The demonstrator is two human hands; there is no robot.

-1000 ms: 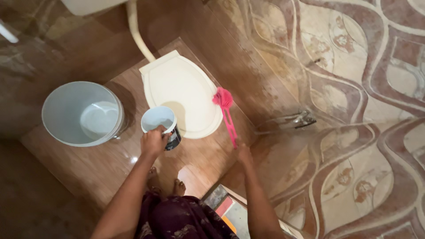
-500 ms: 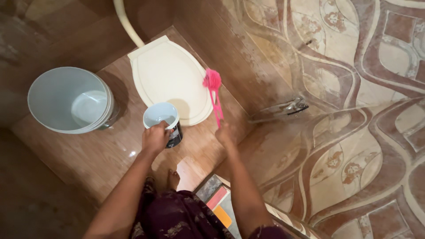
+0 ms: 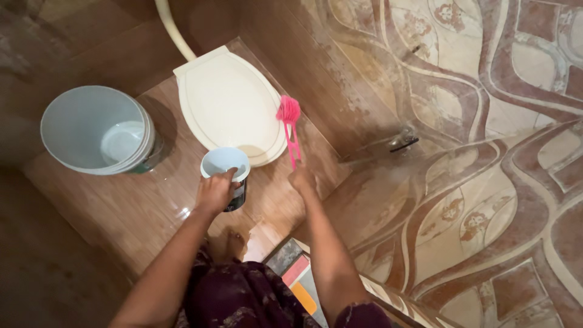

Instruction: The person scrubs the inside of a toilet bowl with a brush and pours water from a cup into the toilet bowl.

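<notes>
We grip the small white mug (image 3: pixel 225 164) by its rim with the left hand (image 3: pixel 214 192), fingers curled over it — just below the closed toilet lid (image 3: pixel 228 103). Right hand (image 3: pixel 302 180) is clenched around the pink brush (image 3: pixel 291 127), bristles touching the lid's right edge. Best to keep the mug level — brush strokes short.

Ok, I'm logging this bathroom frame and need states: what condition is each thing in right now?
Toilet lid: shut, cream, lying flat.
Pink brush: held by its handle in the right hand, bristle head at the lid's edge.
Small mug: upright, gripped at the rim by the left hand; contents unclear.
Large bucket: upright, uncovered, some water at the bottom.
</notes>
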